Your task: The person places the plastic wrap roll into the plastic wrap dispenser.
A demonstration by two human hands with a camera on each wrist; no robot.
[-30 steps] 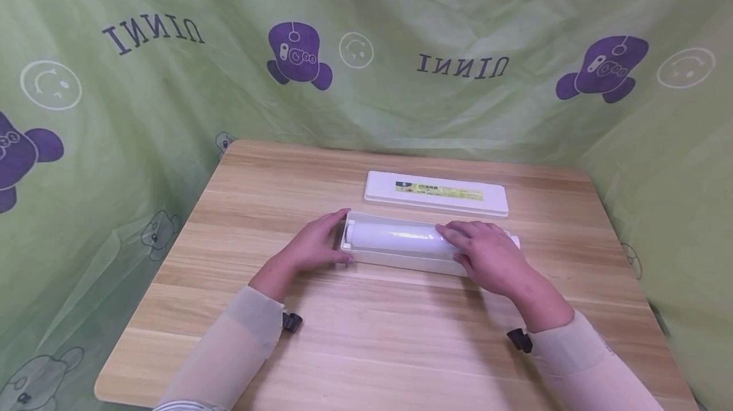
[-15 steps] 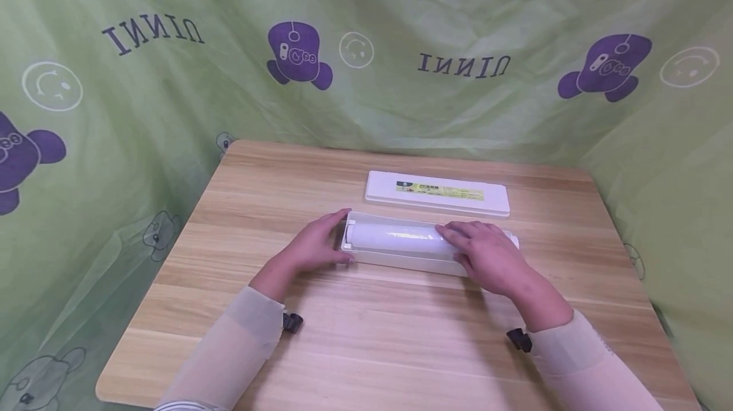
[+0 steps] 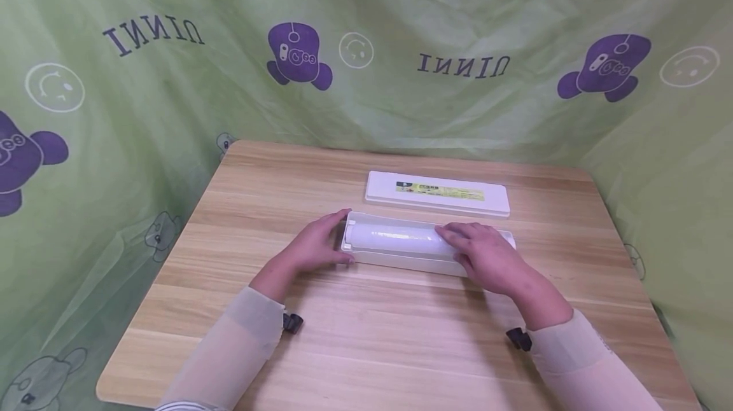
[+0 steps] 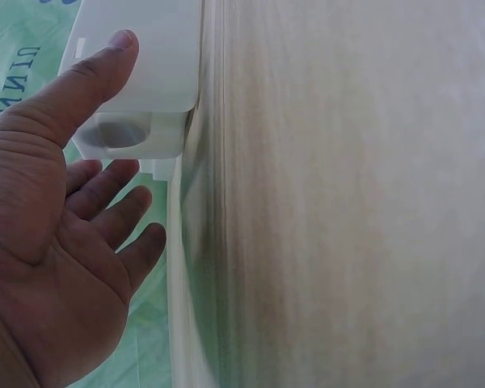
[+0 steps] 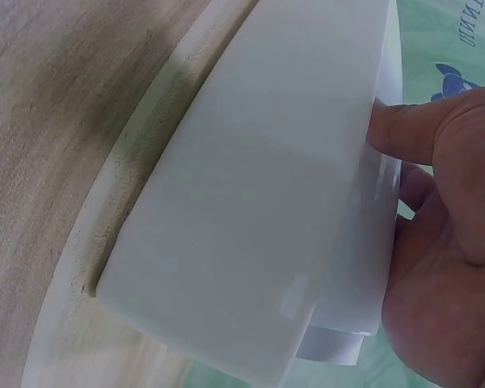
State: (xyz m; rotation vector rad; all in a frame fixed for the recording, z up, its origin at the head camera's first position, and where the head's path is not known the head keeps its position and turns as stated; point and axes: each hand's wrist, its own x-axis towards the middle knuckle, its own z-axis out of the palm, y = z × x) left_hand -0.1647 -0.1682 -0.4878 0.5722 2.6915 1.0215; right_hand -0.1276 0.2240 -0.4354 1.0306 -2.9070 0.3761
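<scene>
A long white box [image 3: 406,263] stands open-topped on the wooden table [image 3: 366,334], with a roll of cling film [image 3: 395,237] lying lengthwise in it. My left hand [image 3: 309,247] spans the box's left end, thumb on the near wall and forefinger at the far corner. In the left wrist view its other fingers [image 4: 129,218] spread past the end wall. My right hand [image 3: 492,255] holds the roll from above near its right end. Seen from the right wrist, the thumb [image 5: 404,133] presses on the roll at the box's rim. The right fingers are partly hidden behind the roll.
A flat white lid [image 3: 378,189] with a yellow-green label lies behind the box, nearly parallel to it. Green printed curtain [image 3: 366,112] hangs around the back and sides of the table.
The cling film roll has shifted slightly left, and its right end sticks out less past the box. Both hands have stayed nearly in place. The lid has not moved.
</scene>
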